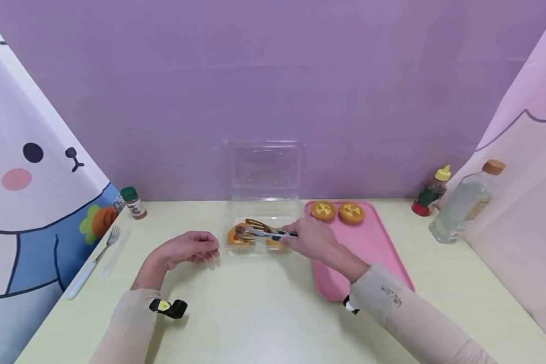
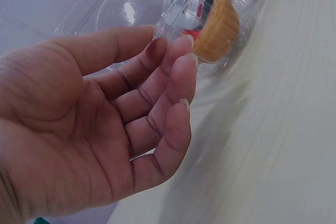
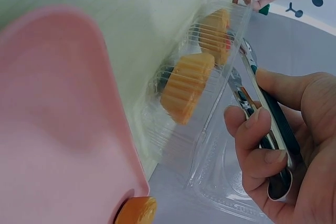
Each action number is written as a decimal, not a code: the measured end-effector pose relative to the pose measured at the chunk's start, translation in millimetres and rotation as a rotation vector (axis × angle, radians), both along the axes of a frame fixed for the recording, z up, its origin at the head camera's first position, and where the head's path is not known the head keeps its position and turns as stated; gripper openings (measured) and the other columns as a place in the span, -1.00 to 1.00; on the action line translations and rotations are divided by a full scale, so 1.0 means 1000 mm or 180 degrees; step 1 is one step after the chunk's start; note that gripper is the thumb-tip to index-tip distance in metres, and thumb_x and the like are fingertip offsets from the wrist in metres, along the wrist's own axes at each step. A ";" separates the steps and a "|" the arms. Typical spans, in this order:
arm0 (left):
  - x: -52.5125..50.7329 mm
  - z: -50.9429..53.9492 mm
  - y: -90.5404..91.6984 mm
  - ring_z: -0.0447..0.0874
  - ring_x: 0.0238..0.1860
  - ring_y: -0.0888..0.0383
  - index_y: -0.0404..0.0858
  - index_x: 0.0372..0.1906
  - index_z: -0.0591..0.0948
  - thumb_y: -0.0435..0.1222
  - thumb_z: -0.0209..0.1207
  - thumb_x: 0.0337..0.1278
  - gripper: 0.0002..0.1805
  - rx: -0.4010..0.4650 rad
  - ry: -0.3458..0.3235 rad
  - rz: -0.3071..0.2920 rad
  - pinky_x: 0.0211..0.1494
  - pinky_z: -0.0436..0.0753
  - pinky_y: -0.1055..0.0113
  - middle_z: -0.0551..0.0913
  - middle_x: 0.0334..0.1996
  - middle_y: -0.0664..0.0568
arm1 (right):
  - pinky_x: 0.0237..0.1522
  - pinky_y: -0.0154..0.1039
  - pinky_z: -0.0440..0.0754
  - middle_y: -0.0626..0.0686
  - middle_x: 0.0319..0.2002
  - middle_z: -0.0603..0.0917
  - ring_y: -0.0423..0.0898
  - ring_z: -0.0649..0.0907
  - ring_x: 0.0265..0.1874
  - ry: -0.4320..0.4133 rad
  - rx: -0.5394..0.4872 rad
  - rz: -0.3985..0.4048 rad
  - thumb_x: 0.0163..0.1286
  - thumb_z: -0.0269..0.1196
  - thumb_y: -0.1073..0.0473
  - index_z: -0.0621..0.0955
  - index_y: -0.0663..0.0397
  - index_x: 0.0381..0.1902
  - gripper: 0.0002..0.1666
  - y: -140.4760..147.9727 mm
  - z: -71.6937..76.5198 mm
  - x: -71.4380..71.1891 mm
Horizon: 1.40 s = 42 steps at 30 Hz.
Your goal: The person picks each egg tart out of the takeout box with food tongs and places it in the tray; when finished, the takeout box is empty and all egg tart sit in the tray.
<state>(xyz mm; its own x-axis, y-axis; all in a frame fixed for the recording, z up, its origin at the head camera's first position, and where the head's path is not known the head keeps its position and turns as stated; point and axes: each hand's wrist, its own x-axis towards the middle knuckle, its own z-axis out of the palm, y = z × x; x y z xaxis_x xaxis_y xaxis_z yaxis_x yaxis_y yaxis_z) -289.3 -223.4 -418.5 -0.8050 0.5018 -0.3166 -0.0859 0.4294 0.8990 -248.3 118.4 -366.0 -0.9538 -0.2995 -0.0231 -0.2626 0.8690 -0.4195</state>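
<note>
A clear plastic clamshell container (image 1: 264, 206) stands with its lid (image 1: 266, 172) raised against the wall. My left hand (image 1: 192, 248) pinches its near left rim between thumb and forefinger, the other fingers loosely bent. My right hand (image 1: 313, 237) grips metal tongs (image 3: 277, 121) with dark handle parts. Their brownish slotted head reaches over a tart (image 1: 236, 235) in the container's left part; whether it touches the tart cannot be told. A second tart (image 3: 187, 88) sits beside it in the container, partly hidden by the tongs and right hand in the head view.
On the right lies a pink tray (image 1: 366, 258) with two golden tarts (image 1: 351, 213) at its back. Beyond stand a sauce bottle (image 1: 429, 194) and a large clear bottle (image 1: 466, 207). A green-capped jar (image 1: 134, 203), a fork (image 1: 93, 263) and a clear utensil (image 1: 116, 254) are at left.
</note>
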 end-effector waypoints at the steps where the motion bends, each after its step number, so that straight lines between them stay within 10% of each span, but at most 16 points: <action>1: 0.000 0.000 0.000 0.67 -0.19 0.13 -0.40 0.01 0.52 -0.14 0.11 0.46 -0.63 0.0000 0.0003 0.0000 -0.06 0.64 0.23 0.69 -0.18 0.01 | -0.76 -0.37 0.02 -0.22 -0.83 0.09 -0.26 0.09 -0.82 0.0007 -0.0012 -0.0005 0.37 0.31 -0.14 0.67 -0.20 0.19 -0.53 0.000 0.000 0.000; 33: 0.001 -0.002 -0.002 0.66 -0.17 0.10 -0.37 -0.03 0.54 -0.16 0.12 0.45 -0.69 0.0056 0.0011 -0.0012 -0.07 0.63 0.23 0.69 -0.19 0.02 | -0.71 -0.36 0.13 -0.14 -0.70 0.38 -0.25 0.18 -0.76 0.0210 -0.0137 -0.0115 0.34 0.33 -0.16 0.66 -0.18 0.20 -0.49 0.016 0.020 0.005; 42: 0.001 0.000 -0.002 0.66 -0.18 0.09 -0.42 0.00 0.53 -0.16 0.12 0.45 -0.64 0.0050 0.0033 -0.0003 -0.08 0.63 0.23 0.69 -0.19 0.00 | -0.60 -0.30 0.29 -0.04 -0.13 0.79 -0.18 0.33 -0.63 0.0247 -0.0267 -0.0161 0.32 0.36 -0.14 0.69 -0.16 0.15 -0.52 0.030 0.024 0.007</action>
<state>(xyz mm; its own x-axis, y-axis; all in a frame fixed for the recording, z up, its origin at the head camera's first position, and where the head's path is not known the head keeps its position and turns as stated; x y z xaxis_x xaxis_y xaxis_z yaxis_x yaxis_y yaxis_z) -288.6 -225.3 -418.6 -0.8077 0.5074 -0.3002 -0.0760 0.4152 0.9065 -240.9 148.2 -341.7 -0.9657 -0.2486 0.0745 -0.2538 0.8446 -0.4715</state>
